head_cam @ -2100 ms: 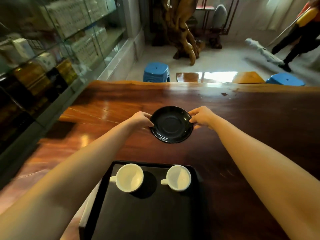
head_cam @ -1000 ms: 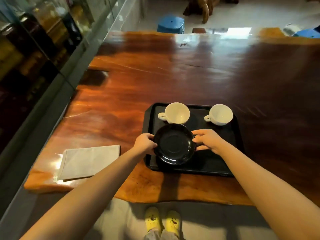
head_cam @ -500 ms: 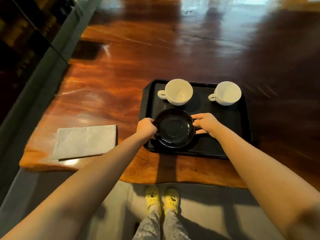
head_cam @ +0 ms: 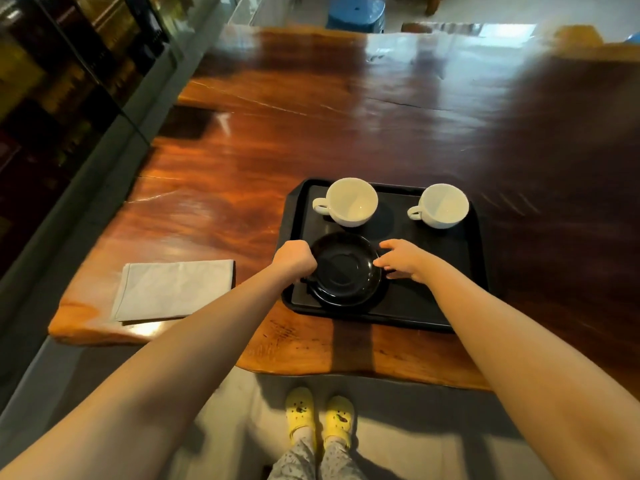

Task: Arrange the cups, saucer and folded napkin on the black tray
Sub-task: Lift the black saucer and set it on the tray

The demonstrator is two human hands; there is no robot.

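Left hand [head_cam: 294, 259]: curling closed at the left rim of the saucer [head_cam: 344, 270], knuckles up, fingers tucked against the rim; whether it is gripping or only touching cannot be told.

Right hand [head_cam: 403, 259]: spreading open, fingers loosely extended, fingertips [head_cam: 377, 263] lying at the saucer's right rim; holding nothing firmly that can be seen.

Saucer: black, glossy, lying upright between the two hands in the near left part of the tray [head_cam: 433, 299]; appearing to be resting on the tray floor, its near edge sitting close to the tray's near wall.

Tray: black, rectangular with a raised rim, sitting on the table [head_cam: 311, 133] near its front edge.

Left cup [head_cam: 351, 201]: white, empty, standing upright in the far left part of the tray, handle pointing left, just beyond the saucer and apart from it.

Right cup [head_cam: 443, 206]: white, empty, standing upright in the far right part of the tray, handle pointing left, well apart from the left cup.

Napkin [head_cam: 175, 289]: pale grey, folded into a flat rectangle, lying on the table off the tray, to its left and near the table's front left corner.

Table: dark reddish polished wood, an irregular front edge showing.

Feet in yellow clogs [head_cam: 320, 415]: standing on the floor below the table edge.

Blue stool [head_cam: 356, 12]: standing beyond the far side of the table.
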